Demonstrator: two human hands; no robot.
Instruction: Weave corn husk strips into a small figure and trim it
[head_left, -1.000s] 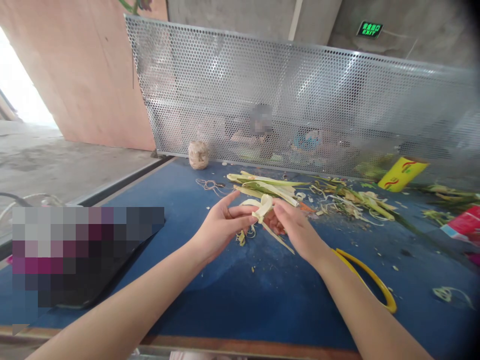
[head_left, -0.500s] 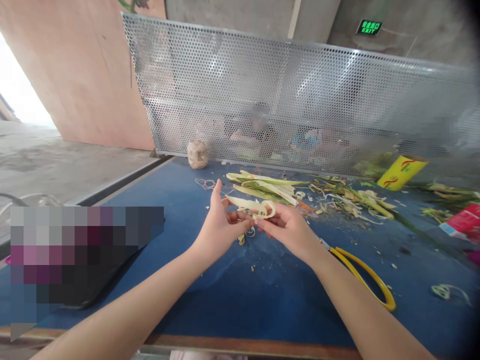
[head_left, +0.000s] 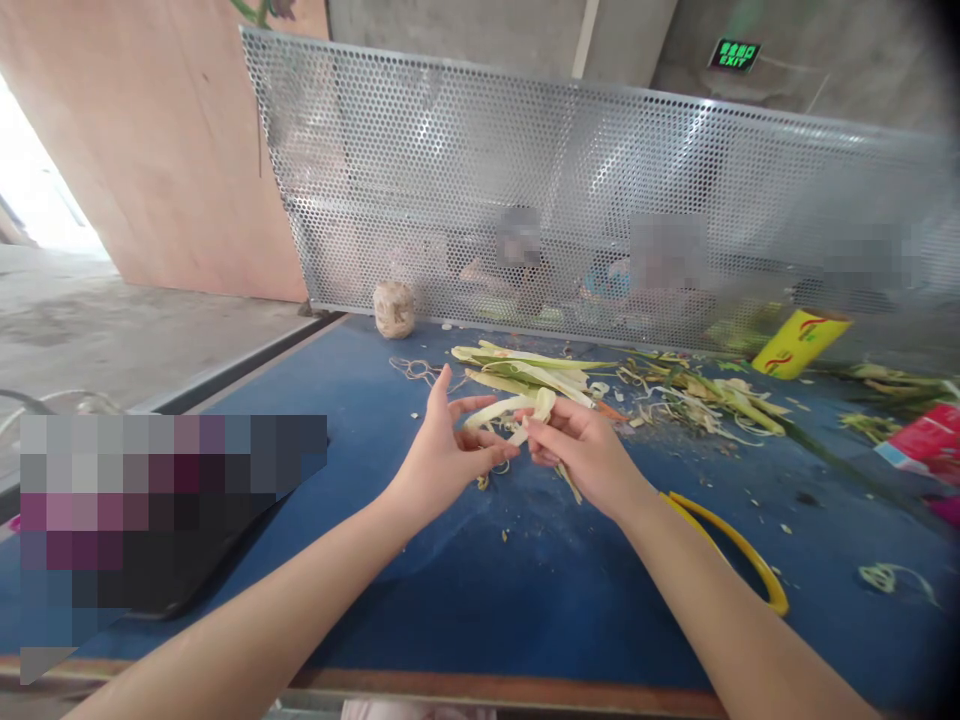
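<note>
A pale yellow-green leaf strip (head_left: 499, 408) is bent into a loop between my two hands, above the blue table. My left hand (head_left: 454, 450) pinches the strip's lower side between thumb and fingertips, with one finger pointing up. On the other side, my right hand (head_left: 574, 445) grips a folded part of the strip between thumb and fingers, and a thin end hangs below it. Just behind the hands lie several long, pale green leaf pieces (head_left: 525, 365). The yellow-handled scissors (head_left: 739, 545) rest beside my right forearm, which hides their blades.
A perforated metal screen (head_left: 480, 180) borders the table's back, with people behind it. A ball of twine (head_left: 394, 310) stands at back left. Leaf scraps (head_left: 705, 395), a yellow cylinder (head_left: 801, 343) and a red packet (head_left: 926, 445) lie right. A blurred-out dark object (head_left: 217, 560) sits left.
My right hand has turned slightly and shifted its grip on the strip. The curled end is now folded flatter, and a thin end hangs beneath. My left hand has barely moved.
</note>
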